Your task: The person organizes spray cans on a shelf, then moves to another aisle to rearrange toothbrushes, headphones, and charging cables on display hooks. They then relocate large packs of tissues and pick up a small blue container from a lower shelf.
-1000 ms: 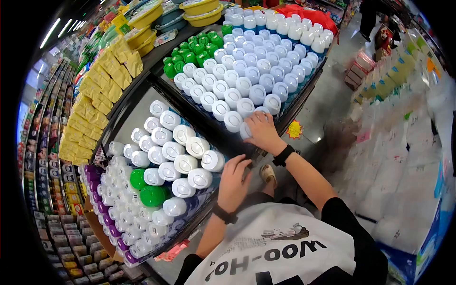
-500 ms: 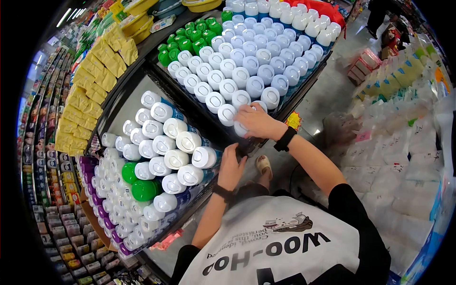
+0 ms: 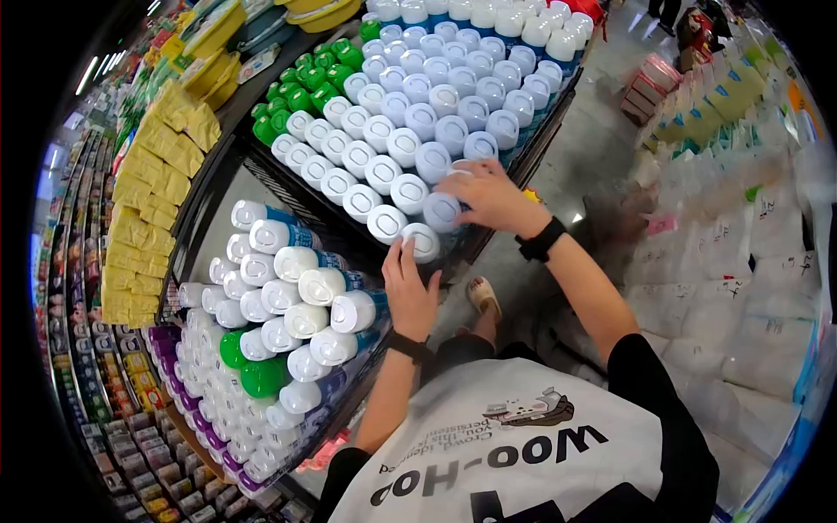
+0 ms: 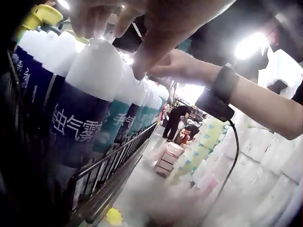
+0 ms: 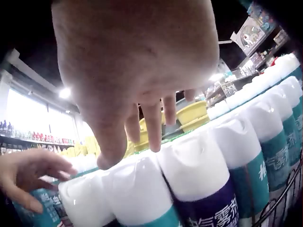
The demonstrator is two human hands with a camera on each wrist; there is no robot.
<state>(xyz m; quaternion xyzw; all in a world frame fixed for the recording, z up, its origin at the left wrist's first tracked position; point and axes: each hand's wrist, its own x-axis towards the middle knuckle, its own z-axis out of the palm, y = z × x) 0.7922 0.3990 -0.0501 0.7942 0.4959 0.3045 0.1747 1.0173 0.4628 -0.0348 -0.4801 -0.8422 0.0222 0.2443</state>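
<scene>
White-capped spray cans [image 3: 410, 193] stand in tight rows in a wire rack. My left hand [image 3: 411, 292] is at the rack's near corner, its fingertips on the white cap of the corner can [image 3: 420, 242]. In the left wrist view those fingers reach down from above onto a cap [image 4: 97, 59] over a dark blue label. My right hand [image 3: 495, 199] lies over the caps along the right edge, just behind that corner. Seen from the right wrist, its fingers [image 5: 152, 125] extend above the cap tops, thumb apart; a cap [image 5: 137, 189] lies right beneath.
Green-capped bottles [image 3: 305, 87] fill the rack's far left corner. To the left, a second rack holds more white-capped cans [image 3: 288, 266] and two green caps [image 3: 261, 376]. Yellow packets [image 3: 144, 218] and yellow basins [image 3: 214, 30] line the shelf beyond. Wrapped white packs [image 3: 724, 305] are stacked at right.
My left hand has moved up from beside the rack onto the corner can's cap. The right hand has shifted from the corner can to caps farther back. The head view has shifted slightly.
</scene>
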